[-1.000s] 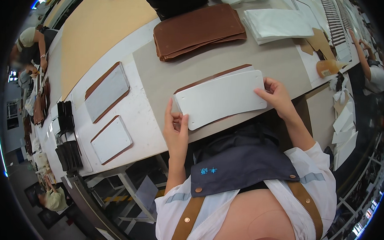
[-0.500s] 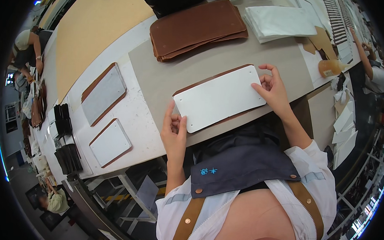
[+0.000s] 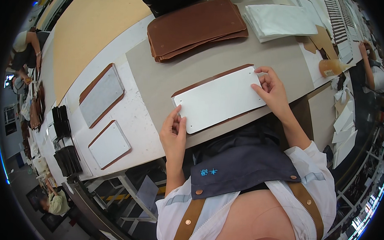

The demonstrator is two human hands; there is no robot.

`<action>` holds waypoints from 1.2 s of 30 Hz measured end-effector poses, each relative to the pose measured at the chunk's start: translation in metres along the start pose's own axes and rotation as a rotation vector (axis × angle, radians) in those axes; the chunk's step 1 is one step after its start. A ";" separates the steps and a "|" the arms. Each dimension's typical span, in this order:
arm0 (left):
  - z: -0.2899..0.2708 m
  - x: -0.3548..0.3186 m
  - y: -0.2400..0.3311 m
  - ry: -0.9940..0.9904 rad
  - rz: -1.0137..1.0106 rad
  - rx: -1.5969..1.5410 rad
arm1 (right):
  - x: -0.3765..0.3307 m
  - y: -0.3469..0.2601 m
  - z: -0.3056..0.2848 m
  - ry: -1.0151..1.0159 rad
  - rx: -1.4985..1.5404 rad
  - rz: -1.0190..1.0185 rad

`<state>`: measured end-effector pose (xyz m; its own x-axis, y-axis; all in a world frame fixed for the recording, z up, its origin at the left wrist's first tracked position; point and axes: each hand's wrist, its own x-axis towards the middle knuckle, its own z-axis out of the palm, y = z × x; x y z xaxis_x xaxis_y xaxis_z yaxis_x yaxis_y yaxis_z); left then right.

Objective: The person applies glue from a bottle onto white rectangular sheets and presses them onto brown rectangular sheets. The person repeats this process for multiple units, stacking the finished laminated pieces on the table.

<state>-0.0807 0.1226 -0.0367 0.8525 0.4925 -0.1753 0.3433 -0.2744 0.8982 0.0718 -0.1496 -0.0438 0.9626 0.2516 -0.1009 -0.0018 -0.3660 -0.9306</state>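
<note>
In front of me lies a white panel [image 3: 221, 100] with rounded corners and small holes at its corners. Beneath it is a brown leather piece [image 3: 211, 80], whose edge shows along the far side and in a thin strip on the near side. My left hand [image 3: 173, 125] has its fingers curled at the panel's left end, index and thumb against the edge. At the opposite end, my right hand [image 3: 272, 89] has its thumb on the white surface and its index finger bent at the far right corner. Both hands hold the panel by its short ends.
Beyond the panel are a stack of brown leather pieces [image 3: 197, 29] and a pile of white sheets [image 3: 279, 21]. To the left lie two backed leather stacks [image 3: 101, 97] and black strips [image 3: 66, 158]. A glue bottle [image 3: 329, 68] lies at the right. Other people work at both sides.
My left index finger has bent inward from a raised position onto the panel's left edge. The right hand and the panel have barely moved.
</note>
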 end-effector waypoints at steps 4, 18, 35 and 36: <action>0.001 0.001 0.000 0.000 -0.008 0.007 | 0.000 0.001 0.001 0.009 -0.014 -0.004; 0.003 0.001 -0.002 0.016 0.011 0.059 | 0.000 -0.002 0.001 0.023 -0.092 -0.014; 0.003 0.002 -0.001 0.010 -0.004 0.096 | -0.003 -0.007 0.002 0.028 -0.252 -0.041; 0.002 0.002 -0.002 0.004 -0.012 0.099 | -0.004 -0.007 0.002 0.030 -0.261 -0.037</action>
<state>-0.0788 0.1219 -0.0396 0.8466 0.4992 -0.1845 0.3912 -0.3487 0.8517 0.0678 -0.1465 -0.0370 0.9684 0.2435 -0.0546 0.0993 -0.5768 -0.8109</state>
